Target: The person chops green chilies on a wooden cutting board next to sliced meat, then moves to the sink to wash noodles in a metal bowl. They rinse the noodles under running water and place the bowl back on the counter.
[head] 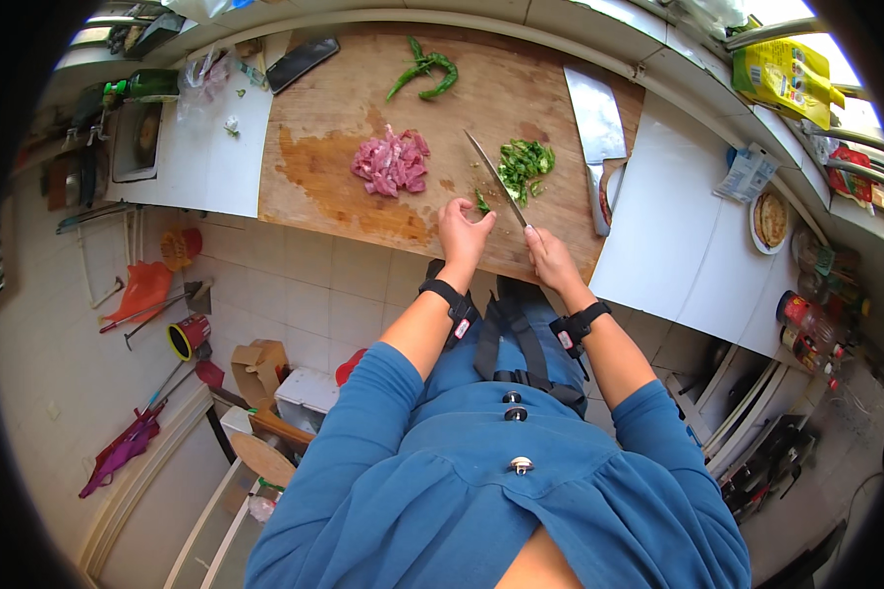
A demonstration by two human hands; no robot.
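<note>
My right hand (551,258) grips the handle of a narrow kitchen knife (497,175), whose blade points away and to the left over a large wooden cutting board (324,110). Chopped green pepper (523,168) lies in a pile just right of the blade. To the blade's left is a small pepper piece (482,200), close beyond my left hand (462,234). That hand's fingers are curled but apart, with nothing visible in them. A heap of cut raw meat (392,162) sits left of the knife. Whole green chili peppers (429,72) rest near the board's far edge.
A cleaver (597,121) lies along the board's right side, partly over another handled item. At the board's far left corner is a black smartphone (302,65). Farther right on the white counter (670,213) stands a plate of flatbread (770,221); a plastic bag (202,85) lies left.
</note>
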